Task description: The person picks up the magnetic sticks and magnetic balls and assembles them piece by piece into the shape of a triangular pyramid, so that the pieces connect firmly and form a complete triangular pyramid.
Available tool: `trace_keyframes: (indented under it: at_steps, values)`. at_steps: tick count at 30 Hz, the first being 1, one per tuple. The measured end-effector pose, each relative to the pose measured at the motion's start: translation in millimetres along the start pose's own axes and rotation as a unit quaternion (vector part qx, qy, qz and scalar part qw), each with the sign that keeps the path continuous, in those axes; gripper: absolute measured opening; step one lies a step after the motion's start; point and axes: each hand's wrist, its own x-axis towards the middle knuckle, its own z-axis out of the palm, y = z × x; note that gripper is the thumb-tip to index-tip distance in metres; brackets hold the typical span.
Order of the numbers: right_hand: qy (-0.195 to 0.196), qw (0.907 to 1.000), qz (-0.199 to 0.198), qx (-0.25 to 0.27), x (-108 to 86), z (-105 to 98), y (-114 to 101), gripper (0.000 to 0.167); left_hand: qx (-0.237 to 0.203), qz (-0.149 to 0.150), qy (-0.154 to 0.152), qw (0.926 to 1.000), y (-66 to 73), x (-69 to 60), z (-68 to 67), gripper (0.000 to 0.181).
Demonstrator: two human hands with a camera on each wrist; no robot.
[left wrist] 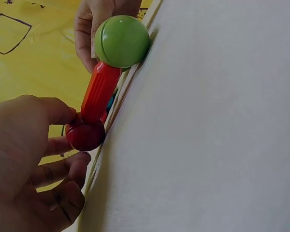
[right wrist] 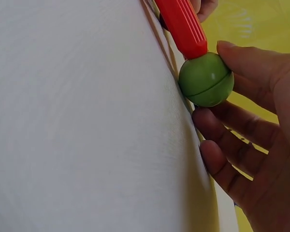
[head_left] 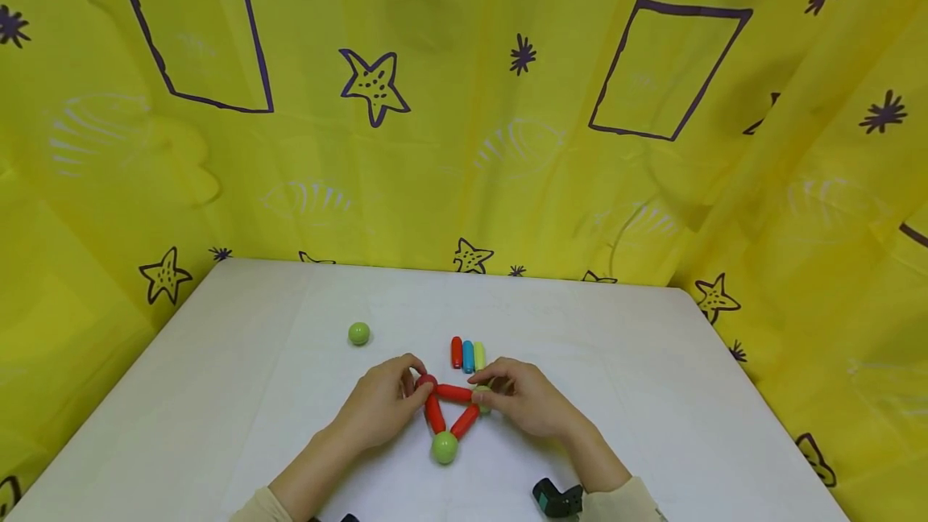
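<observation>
Left hand (head_left: 379,403) pinches the red ball (left wrist: 85,137), right hand (head_left: 532,398) a green ball (right wrist: 206,80); their red-rod triangle (head_left: 465,421) lies on the table (head_left: 623,361) between them, where even pressure along the joining rod (head_left: 454,393) seems best.

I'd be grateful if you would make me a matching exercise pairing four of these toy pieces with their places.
Pieces:
1. Red ball
2. Blue rod
3. Loose green ball
4. Yellow rod

Places:
A. Rightmost of the loose rods
B. Alone, off to the left
C. Held by the left hand
D. Middle of the loose rods

Pairs: 1-C, 2-D, 3-B, 4-A
</observation>
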Motion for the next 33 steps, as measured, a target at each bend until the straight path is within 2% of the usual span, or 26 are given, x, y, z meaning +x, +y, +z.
trace_keyframes:
  at_steps: [5, 10, 17, 26, 33]
  values:
    - [0.025, 0.9996, 0.011, -0.004, 2.2, -1.4, -1.1, 0.021, -0.022, -0.001, 0.004, 0.9997, -3.5, 0.3, -0.8, 0.014]
    - [0.043, 0.9988, 0.023, -0.004, 3.0, -2.3, -2.3, 0.022, -0.048, 0.016, -0.013, 0.9987, -12.3, 1.9, 0.5, 0.016]
    - [0.064, 0.9970, 0.042, 0.003, 5.0, -0.7, -0.5, 0.021, -0.070, 0.034, -0.009, 0.9969, -21.8, 2.0, 4.4, 0.016]
    - [0.139, 0.9851, 0.096, 0.034, 11.0, 8.0, 3.0, 0.020, -0.070, 0.047, -0.006, 0.9965, -25.1, 3.2, 4.8, 0.015]
    - [0.155, 0.9806, 0.118, 0.021, 14.7, 10.9, -0.7, 0.033, -0.074, 0.052, -0.001, 0.9959, -26.8, 2.3, 7.8, 0.014]
